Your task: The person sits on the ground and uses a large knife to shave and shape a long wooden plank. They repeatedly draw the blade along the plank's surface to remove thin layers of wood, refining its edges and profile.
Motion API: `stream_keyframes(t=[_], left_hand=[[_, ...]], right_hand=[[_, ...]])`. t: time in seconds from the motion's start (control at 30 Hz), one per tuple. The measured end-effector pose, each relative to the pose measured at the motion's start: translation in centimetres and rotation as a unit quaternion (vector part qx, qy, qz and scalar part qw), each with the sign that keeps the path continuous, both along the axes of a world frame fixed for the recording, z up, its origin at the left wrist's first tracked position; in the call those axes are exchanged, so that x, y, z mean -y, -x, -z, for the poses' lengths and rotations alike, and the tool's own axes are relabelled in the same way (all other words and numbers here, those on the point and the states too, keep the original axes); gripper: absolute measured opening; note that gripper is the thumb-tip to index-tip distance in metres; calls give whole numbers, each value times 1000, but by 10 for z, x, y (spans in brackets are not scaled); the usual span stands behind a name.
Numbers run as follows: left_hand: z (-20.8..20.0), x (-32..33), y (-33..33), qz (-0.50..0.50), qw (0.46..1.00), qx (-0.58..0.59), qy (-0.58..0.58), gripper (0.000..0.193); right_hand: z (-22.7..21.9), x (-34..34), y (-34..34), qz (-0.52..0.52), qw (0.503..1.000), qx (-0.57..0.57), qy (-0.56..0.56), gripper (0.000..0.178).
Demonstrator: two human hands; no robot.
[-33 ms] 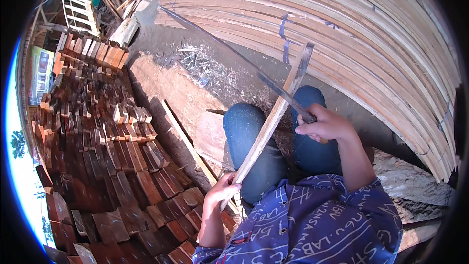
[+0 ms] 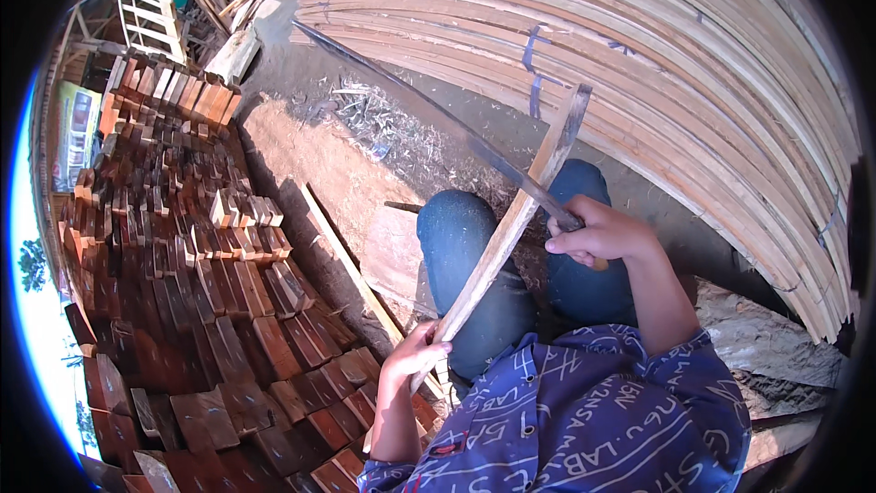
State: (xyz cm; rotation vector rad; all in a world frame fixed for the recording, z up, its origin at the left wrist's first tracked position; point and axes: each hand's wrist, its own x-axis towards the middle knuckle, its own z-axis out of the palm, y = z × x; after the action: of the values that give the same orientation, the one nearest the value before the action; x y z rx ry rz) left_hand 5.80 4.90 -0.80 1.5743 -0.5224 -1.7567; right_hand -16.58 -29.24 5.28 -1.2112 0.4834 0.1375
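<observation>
Stick (image 2: 494, 257): frame centre, slanting over your left thigh (image 2: 493, 338), apparently for support. Left hand (image 2: 415, 352): your fingers curled round its lower end, seemingly steadying it. Blade (image 2: 418, 99): crossing the stick, tip upper left. Right hand (image 2: 606, 233): your fingers wrapped round its handle (image 2: 599, 264). Planks (image 2: 657, 82), strapped: upper right. Blocks (image 2: 205, 420), stacked: left.

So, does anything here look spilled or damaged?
Pale scraps lie messily scattered on the ground ahead, and the far end of the stick in the left hand looks darkened, unlike its paler length.
</observation>
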Motion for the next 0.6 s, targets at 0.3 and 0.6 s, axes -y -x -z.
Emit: stream_keyframes(t=[0.3,0.6], left_hand=[[-20,15,25,42,981,188,18,71],[-47,31,59,30,918,392,-56,70]], right_hand=[[23,-6,7,1,955,-48,-294,26],[71,-21,15,-6,894,52,-444,28]])
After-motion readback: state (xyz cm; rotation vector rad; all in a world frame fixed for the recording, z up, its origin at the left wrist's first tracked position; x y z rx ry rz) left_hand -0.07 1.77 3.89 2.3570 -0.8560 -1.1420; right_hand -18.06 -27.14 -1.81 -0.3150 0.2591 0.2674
